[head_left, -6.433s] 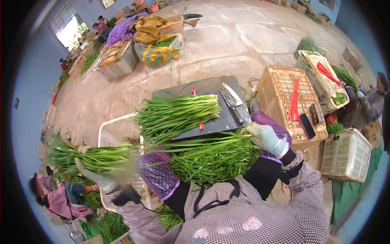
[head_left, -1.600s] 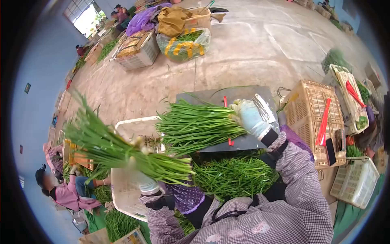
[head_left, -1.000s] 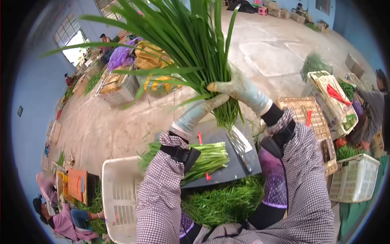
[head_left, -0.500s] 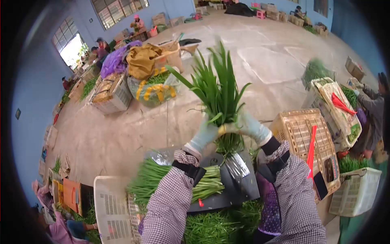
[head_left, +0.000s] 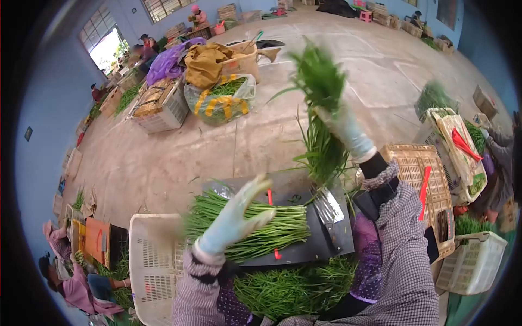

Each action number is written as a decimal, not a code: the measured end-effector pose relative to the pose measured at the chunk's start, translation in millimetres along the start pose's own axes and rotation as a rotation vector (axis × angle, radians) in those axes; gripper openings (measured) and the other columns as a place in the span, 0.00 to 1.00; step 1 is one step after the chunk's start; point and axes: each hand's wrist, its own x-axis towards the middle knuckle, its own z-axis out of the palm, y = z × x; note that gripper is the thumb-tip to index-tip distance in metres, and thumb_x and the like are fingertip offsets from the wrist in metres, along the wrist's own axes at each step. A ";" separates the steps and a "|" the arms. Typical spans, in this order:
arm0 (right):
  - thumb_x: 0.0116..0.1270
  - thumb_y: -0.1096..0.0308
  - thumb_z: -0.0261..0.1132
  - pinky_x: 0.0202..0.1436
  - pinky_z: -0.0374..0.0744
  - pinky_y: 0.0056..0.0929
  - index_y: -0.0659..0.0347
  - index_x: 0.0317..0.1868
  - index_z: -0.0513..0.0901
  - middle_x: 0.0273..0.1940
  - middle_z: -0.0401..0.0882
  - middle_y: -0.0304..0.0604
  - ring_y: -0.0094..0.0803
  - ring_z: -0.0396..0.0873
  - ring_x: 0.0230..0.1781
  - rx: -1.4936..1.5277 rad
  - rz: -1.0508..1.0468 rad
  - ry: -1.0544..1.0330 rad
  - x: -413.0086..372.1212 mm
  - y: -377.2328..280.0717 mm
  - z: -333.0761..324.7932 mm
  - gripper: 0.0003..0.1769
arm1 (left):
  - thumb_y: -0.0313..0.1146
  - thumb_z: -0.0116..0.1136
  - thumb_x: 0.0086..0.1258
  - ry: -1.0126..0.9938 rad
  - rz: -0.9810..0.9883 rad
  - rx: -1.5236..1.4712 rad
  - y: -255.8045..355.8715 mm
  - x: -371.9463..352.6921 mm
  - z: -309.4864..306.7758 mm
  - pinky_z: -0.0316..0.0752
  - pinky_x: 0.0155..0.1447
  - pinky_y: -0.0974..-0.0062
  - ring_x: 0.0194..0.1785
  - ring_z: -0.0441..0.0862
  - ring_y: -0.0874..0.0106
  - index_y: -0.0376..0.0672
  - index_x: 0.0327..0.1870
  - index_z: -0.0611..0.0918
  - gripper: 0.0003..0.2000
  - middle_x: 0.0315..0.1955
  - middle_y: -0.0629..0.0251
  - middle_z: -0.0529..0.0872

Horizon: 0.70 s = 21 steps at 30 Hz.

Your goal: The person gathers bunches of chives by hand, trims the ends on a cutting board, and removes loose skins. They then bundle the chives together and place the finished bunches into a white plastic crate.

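Loose greens: a heap (head_left: pixel 293 288) at lower centre, close under the table's near edge; stalks slipping off that edge would probably mix into it.
White crate: its wall (head_left: pixel 144 239) stands at lower left, just beside the table, so the left arm has little room outward and a low swing could knock the rim.
Table: a small dark top (head_left: pixel 312 247) at centre, its near and right edges close to the knees; a bump there could shift everything on it.
Laid bundle: green stalks (head_left: pixel 285 220) across the table, a red strip (head_left: pixel 277 254) showing at its near side; the leafy end reaches the left edge, where a brush of the sleeve could drag it askew.
Left hand: fingers spread, thumb apart, gripping nothing; the hand (head_left: pixel 234 220) is over the bundle, contact unclear.
Knife: blade (head_left: pixel 329 206) lies uncovered at the table's right end; a careless reach could cut the glove.
Right hand: blurred (head_left: pixel 345 127), fingers apparently closed around the held bunch (head_left: pixel 323 149), right of centre; a loose grip could let stalks fan out or catch the blade.
Brown crate: right (head_left: pixel 408 168), near the right forearm, limiting sideways movement.
Floor: a broad stretch (head_left: pixel 261 146) beyond the table, giving forward room.
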 end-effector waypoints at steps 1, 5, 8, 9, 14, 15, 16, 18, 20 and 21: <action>0.73 0.69 0.70 0.46 0.83 0.33 0.65 0.53 0.89 0.44 0.93 0.45 0.31 0.88 0.40 0.424 -0.124 0.048 -1.3 6.2 3.0 0.12 | 0.39 0.70 0.74 -0.007 -0.042 -0.087 1.7 -19.5 -0.1 0.60 0.84 0.61 0.83 0.65 0.58 0.38 0.76 0.75 0.31 0.79 0.50 0.71; 0.73 0.72 0.69 0.45 0.83 0.29 0.65 0.53 0.89 0.43 0.93 0.42 0.26 0.87 0.40 -0.098 0.055 0.014 -2.4 15.5 5.6 0.11 | 0.39 0.68 0.76 0.035 -0.189 -0.523 15.9 -90.8 10.8 0.60 0.83 0.62 0.80 0.70 0.63 0.35 0.72 0.78 0.28 0.75 0.54 0.76; 0.73 0.74 0.69 0.47 0.83 0.28 0.66 0.57 0.87 0.45 0.93 0.44 0.26 0.87 0.44 0.311 -0.110 0.113 -9.4 17.9 2.7 0.14 | 0.39 0.64 0.77 -0.027 -0.255 -0.515 37.6 -119.7 2.8 0.62 0.82 0.60 0.78 0.72 0.60 0.34 0.71 0.79 0.26 0.73 0.51 0.78; 0.74 0.74 0.68 0.48 0.83 0.28 0.66 0.58 0.87 0.46 0.93 0.44 0.26 0.87 0.45 0.307 -0.134 0.180 -15.3 19.9 8.7 0.14 | 0.39 0.64 0.77 -0.027 -0.257 -0.514 42.7 -126.2 0.5 0.62 0.82 0.60 0.78 0.72 0.60 0.34 0.71 0.79 0.26 0.73 0.51 0.78; 0.75 0.74 0.66 0.49 0.82 0.26 0.66 0.56 0.87 0.46 0.92 0.46 0.30 0.87 0.45 0.054 -0.116 0.130 -17.3 22.9 -3.1 0.12 | 0.32 0.61 0.77 0.065 -0.225 -0.531 59.4 -134.8 -1.6 0.67 0.79 0.63 0.73 0.77 0.63 0.32 0.67 0.82 0.21 0.68 0.53 0.83; 0.76 0.73 0.66 0.49 0.83 0.27 0.66 0.55 0.87 0.46 0.92 0.47 0.33 0.88 0.44 0.289 -0.240 0.189 -20.6 26.5 -5.9 0.11 | 0.36 0.60 0.78 0.097 -0.245 -0.557 64.3 -133.3 1.5 0.68 0.79 0.62 0.72 0.79 0.61 0.31 0.66 0.83 0.21 0.67 0.52 0.84; 0.76 0.70 0.66 0.48 0.83 0.30 0.65 0.54 0.87 0.45 0.91 0.51 0.41 0.89 0.44 -0.201 0.022 0.198 -18.4 49.2 -4.6 0.11 | 0.37 0.60 0.80 0.118 -0.211 -0.541 67.2 -130.2 4.0 0.72 0.76 0.63 0.70 0.81 0.63 0.32 0.64 0.85 0.20 0.64 0.53 0.86; 0.73 0.67 0.70 0.48 0.82 0.39 0.65 0.56 0.87 0.45 0.91 0.50 0.41 0.88 0.44 -0.478 0.218 0.124 -17.5 67.2 -19.0 0.16 | 0.38 0.60 0.80 0.133 -0.190 -0.539 74.5 -122.8 7.8 0.72 0.75 0.64 0.69 0.81 0.64 0.33 0.63 0.85 0.20 0.63 0.53 0.86; 0.74 0.67 0.68 0.46 0.82 0.42 0.63 0.56 0.87 0.45 0.91 0.54 0.49 0.89 0.44 -0.269 0.026 0.213 -50.4 7.0 -25.7 0.14 | 0.39 0.61 0.79 0.151 -0.145 -0.547 75.8 -106.4 10.0 0.74 0.73 0.65 0.68 0.81 0.66 0.33 0.65 0.84 0.21 0.64 0.54 0.86; 0.73 0.67 0.69 0.48 0.82 0.42 0.64 0.56 0.87 0.45 0.91 0.54 0.50 0.88 0.45 -0.164 -0.042 0.215 -57.8 -3.2 -32.9 0.15 | 0.39 0.62 0.79 0.145 -0.107 -0.516 80.1 -94.6 13.3 0.74 0.74 0.66 0.69 0.81 0.66 0.33 0.67 0.82 0.22 0.66 0.54 0.85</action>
